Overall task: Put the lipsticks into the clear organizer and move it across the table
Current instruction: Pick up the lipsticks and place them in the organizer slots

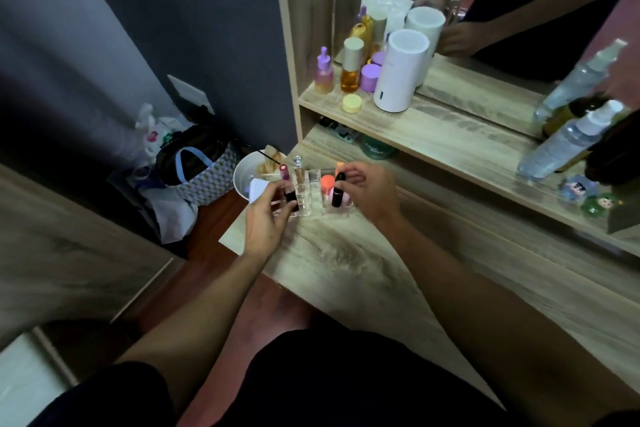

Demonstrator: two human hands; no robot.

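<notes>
While you read this, the task items sit at the far left corner of your table.
organizer: clear organizer (313,196) stands upright on the wooden table (363,263), near its left edge, between your two hands.
in organizer: a clear tube with a silver cap (298,172) stands in a back cell; an orange-capped tube (327,185) stands in a right-side cell. Cell walls are too transparent to count.
left lipstick: black base, pink tip exposed (287,184), upright at the organizer's left side; whether it is seated in a cell, can't tell.
left hand: your left hand (268,215) is closed around that lipstick's black base, fingers also against the organizer's left front.
right lipstick: black lipstick (337,189), capped, tilted slightly, at the organizer's right end.
right hand: your right hand (367,194) pinches its top between thumb and fingertips.
shelf above: white cylinder (401,71), amber bottle (351,66), purple dropper bottle (324,71), purple jar (370,77), yellow jar (352,103), well apart from the organizer.
right of shelf: clear spray bottle (568,142), leaning.
floor left: white bin (244,173) just beside the table's corner; patterned bag (201,172) beyond it.
</notes>
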